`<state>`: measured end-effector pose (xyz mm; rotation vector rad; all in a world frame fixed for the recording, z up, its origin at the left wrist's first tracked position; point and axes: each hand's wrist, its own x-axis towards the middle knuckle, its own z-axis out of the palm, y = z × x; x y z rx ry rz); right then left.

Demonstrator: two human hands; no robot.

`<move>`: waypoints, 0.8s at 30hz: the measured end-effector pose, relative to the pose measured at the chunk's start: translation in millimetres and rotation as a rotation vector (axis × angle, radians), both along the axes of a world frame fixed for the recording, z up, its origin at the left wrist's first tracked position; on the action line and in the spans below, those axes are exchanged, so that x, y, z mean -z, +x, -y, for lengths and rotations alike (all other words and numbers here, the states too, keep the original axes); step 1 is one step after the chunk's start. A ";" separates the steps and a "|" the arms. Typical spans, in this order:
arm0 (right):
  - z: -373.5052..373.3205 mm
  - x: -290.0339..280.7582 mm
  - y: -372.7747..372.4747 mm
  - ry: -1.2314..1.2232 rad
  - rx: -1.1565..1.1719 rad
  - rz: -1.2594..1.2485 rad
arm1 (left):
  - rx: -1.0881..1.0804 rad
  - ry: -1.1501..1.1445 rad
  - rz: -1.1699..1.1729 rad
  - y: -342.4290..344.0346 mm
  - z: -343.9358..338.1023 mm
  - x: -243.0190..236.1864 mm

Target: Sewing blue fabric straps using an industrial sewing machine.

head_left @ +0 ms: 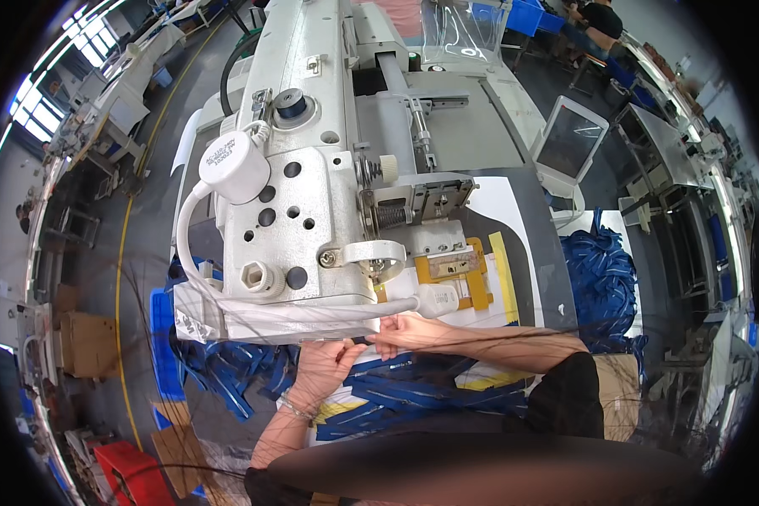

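A large white industrial sewing machine stands in front of me. Under the front edge of its head, my left hand and my right hand meet with bent, closed fingertips. Whatever sits between the fingers is too small or hidden to make out. Below the hands lies a loose pile of blue fabric strips with thin pale lines along them. Beside my right hand, a yellow clamp plate sits under the machine's needle area. A white cable plug hangs just above that hand.
More blue strips are heaped at the right, with others left of my hands. A blue bin and a red crate are on the left. A screen on a white frame stands at the back right. Another person is far off.
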<state>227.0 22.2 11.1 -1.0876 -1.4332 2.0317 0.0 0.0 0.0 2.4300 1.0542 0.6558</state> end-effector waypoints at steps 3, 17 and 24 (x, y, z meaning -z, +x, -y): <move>-6.7 7.0 -5.9 -0.055 0.081 0.017 | -0.054 -0.045 -0.153 -1.0 -0.5 -8.4; -18.3 -25.3 -8.2 -0.151 0.026 0.271 | 0.005 0.263 -0.191 18.7 14.3 -20.0; -20.1 -36.1 -5.1 -0.042 0.050 0.281 | -0.041 0.251 -0.297 22.0 18.8 -23.5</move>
